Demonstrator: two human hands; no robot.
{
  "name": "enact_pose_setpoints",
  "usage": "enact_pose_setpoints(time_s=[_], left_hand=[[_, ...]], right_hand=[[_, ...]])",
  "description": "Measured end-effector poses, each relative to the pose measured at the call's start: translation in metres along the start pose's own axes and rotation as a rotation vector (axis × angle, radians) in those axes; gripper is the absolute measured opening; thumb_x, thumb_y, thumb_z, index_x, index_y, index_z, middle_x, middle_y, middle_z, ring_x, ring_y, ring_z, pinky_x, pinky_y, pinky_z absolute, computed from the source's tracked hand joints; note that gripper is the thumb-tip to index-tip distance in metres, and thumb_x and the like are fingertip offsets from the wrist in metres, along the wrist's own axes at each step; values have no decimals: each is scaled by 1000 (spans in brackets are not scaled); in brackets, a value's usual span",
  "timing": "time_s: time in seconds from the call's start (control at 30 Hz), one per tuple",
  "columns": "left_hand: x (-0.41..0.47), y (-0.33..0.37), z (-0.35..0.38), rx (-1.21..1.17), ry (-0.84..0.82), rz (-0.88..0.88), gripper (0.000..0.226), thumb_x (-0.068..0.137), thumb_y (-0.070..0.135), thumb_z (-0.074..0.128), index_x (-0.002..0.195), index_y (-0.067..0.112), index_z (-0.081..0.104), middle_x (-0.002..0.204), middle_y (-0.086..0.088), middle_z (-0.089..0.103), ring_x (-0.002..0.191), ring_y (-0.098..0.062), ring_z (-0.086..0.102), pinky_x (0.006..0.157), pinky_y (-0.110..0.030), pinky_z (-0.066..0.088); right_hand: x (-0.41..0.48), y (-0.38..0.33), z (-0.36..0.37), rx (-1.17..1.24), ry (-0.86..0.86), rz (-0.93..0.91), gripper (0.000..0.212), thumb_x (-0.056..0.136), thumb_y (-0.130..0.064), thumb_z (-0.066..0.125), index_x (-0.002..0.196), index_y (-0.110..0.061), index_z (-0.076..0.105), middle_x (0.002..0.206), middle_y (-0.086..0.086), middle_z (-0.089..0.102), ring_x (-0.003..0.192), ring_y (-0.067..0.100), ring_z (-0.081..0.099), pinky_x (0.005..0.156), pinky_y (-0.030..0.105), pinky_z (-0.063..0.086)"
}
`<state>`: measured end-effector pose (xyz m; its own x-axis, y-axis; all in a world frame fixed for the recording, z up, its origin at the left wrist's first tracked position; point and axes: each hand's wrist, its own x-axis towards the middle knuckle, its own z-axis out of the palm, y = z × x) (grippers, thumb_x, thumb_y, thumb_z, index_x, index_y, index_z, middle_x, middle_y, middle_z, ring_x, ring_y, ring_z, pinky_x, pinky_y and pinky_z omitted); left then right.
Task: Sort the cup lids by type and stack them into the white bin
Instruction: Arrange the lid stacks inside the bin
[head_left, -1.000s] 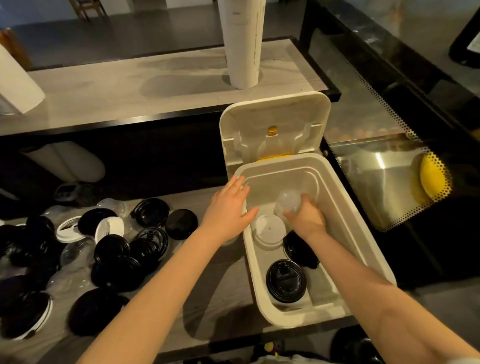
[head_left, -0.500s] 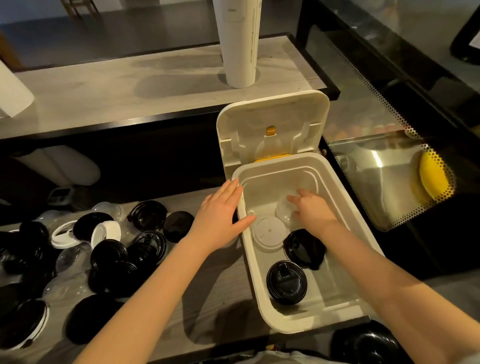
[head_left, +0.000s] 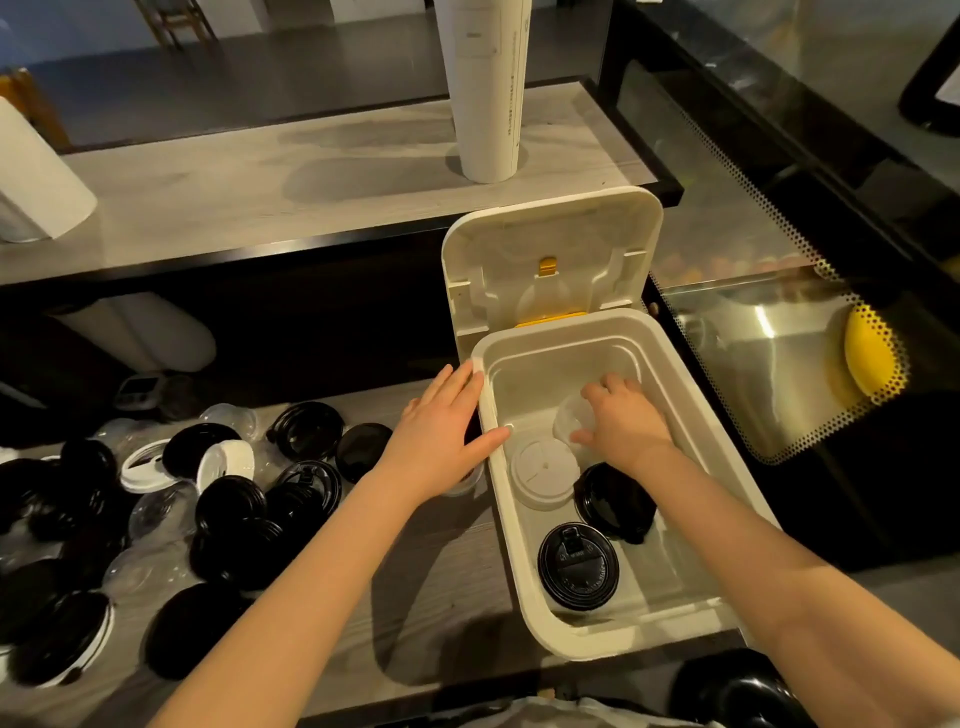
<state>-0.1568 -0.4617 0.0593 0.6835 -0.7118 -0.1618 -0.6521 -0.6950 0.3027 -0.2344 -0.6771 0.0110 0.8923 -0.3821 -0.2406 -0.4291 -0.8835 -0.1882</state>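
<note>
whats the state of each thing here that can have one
white plastic bin, hinged lid open, upright
left hand, flat, fingers straight, resting on bin rim
right hand, inside bin, gripping clear plastic dome lid
black round sip lid, lying flat in bin
</note>
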Motion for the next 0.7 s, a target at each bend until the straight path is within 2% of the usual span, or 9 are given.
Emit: enact_pose_setpoints(time_s=[0.13, 0.2, 0.27, 0.37, 0.47, 0.57, 0.63, 0.7], left_hand=[[-5, -22, -8, -13, 28, -73, 70, 93, 54, 40, 150, 21, 15, 159, 2, 6, 146, -16, 0, 118, -45, 15], [-8, -40, -13, 23, 21, -107, 67, 93, 51, 43, 149, 19, 22, 158, 0, 13, 146, -18, 5, 117, -43, 17], [-14, -58, -19, 46, 17, -146, 65, 93, 50, 45, 147, 17, 27, 156, -2, 20, 145, -20, 12, 116, -41, 20], [-25, -87, -23, 16, 15, -195, 62, 93, 46, 47, 145, 15, 32, 152, -3, 29, 141, -21, 23, 113, -39, 25], [-34, -118, -17, -30, -11, -243, 59, 93, 39, 51, 143, 13, 35, 150, -4, 34, 138, -21, 28, 112, -36, 28], [-36, -143, -4, -47, -90, -292, 60, 91, 38, 54, 143, 14, 35, 148, -6, 36, 136, -23, 32, 110, -37, 31], [-34, -153, 4, -63, -140, -294, 62, 88, 40, 58, 141, 15, 37, 145, -5, 38, 133, -24, 35, 108, -39, 34], [-30, -161, 10, -50, -186, -272, 66, 85, 42, 61, 140, 16, 36, 146, -5, 36, 134, -24, 33, 109, -41, 33]], right_hand=[[-12, -21, -16, 213, 153, -8, 48, 91, -37, 55, 134, -18, 44, 136, 3, 40, 128, 25, 34, 97, 37, 39], [-17, -40, -26, 308, 275, -71, 43, 91, -32, 56, 130, -14, 50, 130, 4, 47, 125, 26, 39, 96, 34, 36], [-25, -65, -36, 352, 387, -151, 37, 91, -30, 57, 123, -12, 55, 121, 5, 54, 117, 24, 45, 88, 29, 37], [-41, -109, -46, 413, 437, -274, 29, 91, -27, 58, 116, -11, 59, 115, 3, 58, 111, 20, 49, 83, 24, 35], [-45, -149, -37, 410, 333, -360, 30, 93, -25, 54, 119, -12, 58, 113, 4, 59, 107, 21, 54, 84, 27, 41], [-28, -175, -9, 285, 84, -321, 42, 93, -26, 53, 132, -13, 48, 128, 7, 53, 116, 25, 52, 93, 34, 44], [-13, -181, 15, 183, -103, -217, 58, 92, -29, 55, 143, -12, 33, 141, 10, 40, 129, 30, 39, 103, 38, 39], [0, -182, 37, 87, -206, -80, 70, 91, -31, 54, 149, -16, 17, 153, 11, 19, 140, 33, 19, 111, 41, 30]])
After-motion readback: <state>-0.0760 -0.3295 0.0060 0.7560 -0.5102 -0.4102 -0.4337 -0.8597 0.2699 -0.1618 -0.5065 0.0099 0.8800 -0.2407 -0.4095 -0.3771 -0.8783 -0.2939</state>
